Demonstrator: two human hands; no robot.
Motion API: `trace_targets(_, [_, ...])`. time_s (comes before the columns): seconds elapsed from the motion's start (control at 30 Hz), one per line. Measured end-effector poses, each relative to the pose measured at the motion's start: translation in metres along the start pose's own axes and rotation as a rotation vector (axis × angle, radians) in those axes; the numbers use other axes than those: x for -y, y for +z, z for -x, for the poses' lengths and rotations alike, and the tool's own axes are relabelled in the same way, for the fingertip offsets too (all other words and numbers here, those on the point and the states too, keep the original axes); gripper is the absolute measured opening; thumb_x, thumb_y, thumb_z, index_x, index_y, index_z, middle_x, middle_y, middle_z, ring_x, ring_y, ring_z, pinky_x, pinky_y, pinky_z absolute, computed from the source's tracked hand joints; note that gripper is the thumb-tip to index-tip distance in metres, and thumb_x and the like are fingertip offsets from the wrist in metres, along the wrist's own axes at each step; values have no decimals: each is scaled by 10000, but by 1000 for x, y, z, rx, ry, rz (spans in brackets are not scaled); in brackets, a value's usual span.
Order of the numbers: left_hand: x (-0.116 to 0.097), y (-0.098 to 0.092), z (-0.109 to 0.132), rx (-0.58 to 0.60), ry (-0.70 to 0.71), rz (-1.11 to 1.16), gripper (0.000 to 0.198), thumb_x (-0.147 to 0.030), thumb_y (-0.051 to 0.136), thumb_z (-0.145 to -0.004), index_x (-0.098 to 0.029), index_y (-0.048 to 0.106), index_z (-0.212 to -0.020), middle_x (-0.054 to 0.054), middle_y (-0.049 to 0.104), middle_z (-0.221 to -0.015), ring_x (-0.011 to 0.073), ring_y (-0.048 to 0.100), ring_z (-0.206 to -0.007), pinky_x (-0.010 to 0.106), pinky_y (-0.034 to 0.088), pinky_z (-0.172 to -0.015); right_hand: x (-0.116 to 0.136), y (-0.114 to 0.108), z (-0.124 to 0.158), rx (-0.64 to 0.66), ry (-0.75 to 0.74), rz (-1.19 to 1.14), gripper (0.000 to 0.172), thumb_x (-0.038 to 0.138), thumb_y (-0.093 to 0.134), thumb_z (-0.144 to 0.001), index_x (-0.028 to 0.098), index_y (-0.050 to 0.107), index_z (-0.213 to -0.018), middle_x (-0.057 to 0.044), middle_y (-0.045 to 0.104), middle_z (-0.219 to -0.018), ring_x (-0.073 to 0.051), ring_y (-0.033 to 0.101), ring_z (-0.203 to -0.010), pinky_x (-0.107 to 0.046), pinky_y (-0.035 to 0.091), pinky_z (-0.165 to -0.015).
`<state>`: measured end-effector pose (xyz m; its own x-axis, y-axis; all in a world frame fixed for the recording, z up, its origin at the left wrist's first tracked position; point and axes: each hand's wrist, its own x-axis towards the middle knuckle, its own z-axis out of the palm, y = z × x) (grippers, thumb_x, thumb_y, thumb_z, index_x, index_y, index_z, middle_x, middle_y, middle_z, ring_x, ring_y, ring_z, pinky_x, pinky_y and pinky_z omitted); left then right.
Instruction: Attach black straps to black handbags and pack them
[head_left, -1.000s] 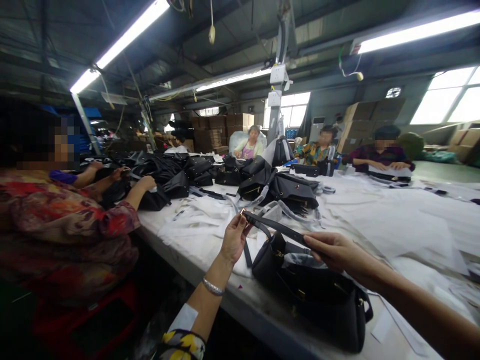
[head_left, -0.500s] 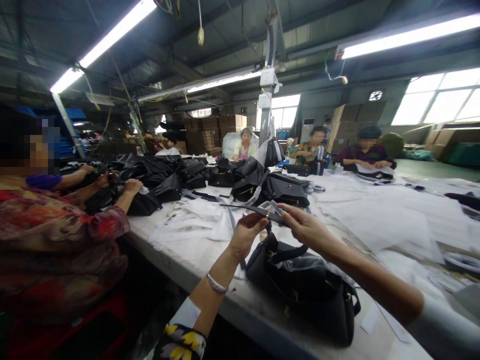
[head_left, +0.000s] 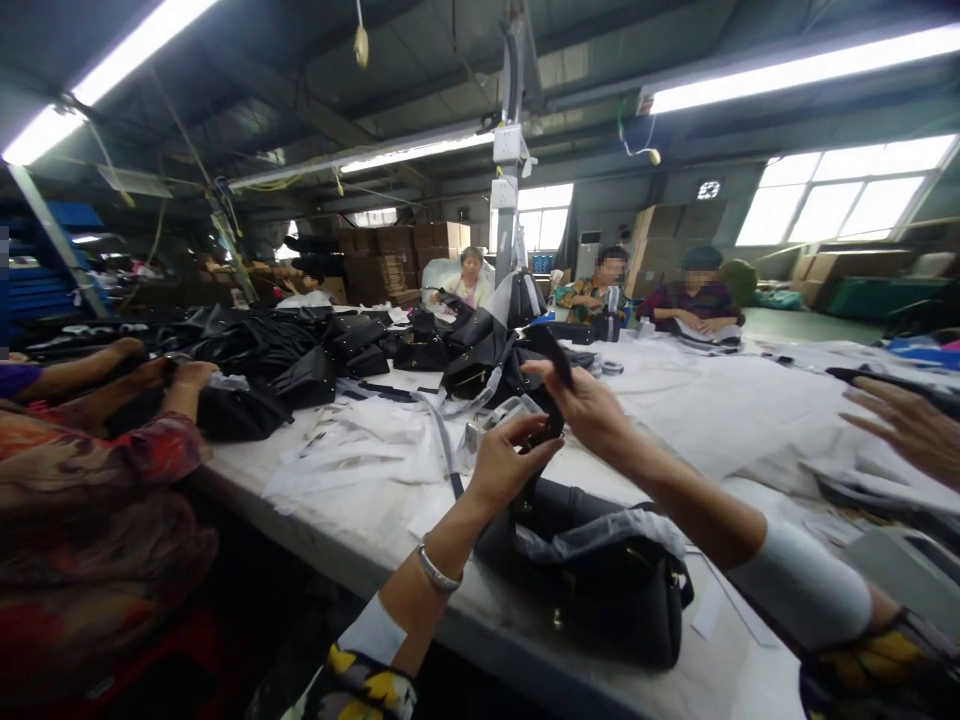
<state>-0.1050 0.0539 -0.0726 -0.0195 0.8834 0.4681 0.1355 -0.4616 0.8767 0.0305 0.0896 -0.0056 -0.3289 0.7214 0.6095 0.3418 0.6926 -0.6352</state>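
My left hand (head_left: 514, 460) is closed in a pinch on the lower part of a narrow black strap (head_left: 553, 352). Just above and to the right, my right hand (head_left: 589, 408) grips the same strap, whose free end sticks up past the fingers. Below both hands a black handbag (head_left: 600, 600) stands on the table, with gold-coloured fittings and clear plastic wrap (head_left: 600, 530) along its top. Where the strap's lower end goes is hidden by my fingers and the dark bag behind.
Black bags (head_left: 367, 335) are heaped along the far left of the white-covered table (head_left: 712, 405). A co-worker in a red patterned top (head_left: 97, 540) handles bags at the left. Another person's hand (head_left: 904, 425) reaches in at the right edge. More people sit across the table.
The strap has swung from nearly level to steeply upright, with my right hand above my left. My view has turned right, and another person's hand has appeared at the right edge.
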Motion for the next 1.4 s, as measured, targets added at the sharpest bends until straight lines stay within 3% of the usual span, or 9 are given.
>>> trace_targets(0.13, [-2,5,4,69,-33,-61,351,-379,770,-745,-212,760,-1054,94,753,-1013,239,684,-882,293,502,-726,-6,-45,-18,-198,141,-657,471,616,399,-953,256,670,-1090,-62,739,-1103,-237,629,-1163,-445,444,-1042])
trace_targets(0.3, [3,8,8,87,24,-122,292,-371,769,-748,-244,781,-1011,91,755,-1033,278,666,-979,354,471,-890,-40,-88,-10,-525,258,-940,303,495,456,-968,310,691,-917,35,692,-1220,-167,532,-1288,-359,466,-1043])
trace_targets(0.37, [4,10,9,83,40,-130,282,-355,778,-740,-248,784,-1001,89,755,-1023,288,650,-988,372,453,-914,-47,-86,8,-461,347,-936,242,488,530,-933,318,702,-934,44,657,-1286,-179,489,-1330,-371,455,-1060])
trace_targets(0.43, [4,13,10,89,51,-141,282,-339,784,-736,-252,784,-1004,86,753,-1004,291,636,-976,378,445,-909,-48,-75,31,-269,455,-867,244,504,625,-870,310,716,-985,14,639,-1318,-226,487,-1330,-412,456,-1060])
trace_targets(0.6, [3,21,15,22,68,-97,273,-284,798,-719,-270,788,-991,78,711,-976,267,620,-939,345,449,-893,-45,-47,77,67,621,-708,371,476,759,-781,215,746,-1044,-87,714,-1158,-264,631,-1127,-395,518,-959])
trace_targets(0.77, [5,18,16,81,28,-170,294,-313,776,-744,-275,776,-1036,74,728,-1001,274,641,-958,345,461,-898,-51,-44,88,30,681,-725,429,436,784,-773,157,736,-1095,-86,764,-841,-195,714,-815,-333,562,-884])
trace_targets(0.9, [6,14,12,157,-84,-63,294,-384,678,-836,-248,750,-1086,73,735,-1104,279,645,-1060,351,451,-955,-49,-43,89,-7,687,-774,407,433,783,-776,160,743,-1075,-93,771,-873,-211,727,-850,-337,563,-905])
trace_targets(1.03, [5,15,11,181,-178,5,286,-411,644,-857,-197,725,-1029,70,744,-1001,238,663,-936,304,477,-836,-41,-39,91,3,667,-822,391,430,779,-778,164,748,-1063,-99,768,-971,-221,727,-897,-359,541,-953])
trace_targets(1.4, [8,21,8,165,-189,-6,310,-422,731,-775,-146,663,-902,20,666,-781,130,564,-692,225,401,-637,-35,-33,89,46,610,-664,517,523,791,-712,150,754,-1068,-102,770,-961,-246,694,-918,-400,502,-957])
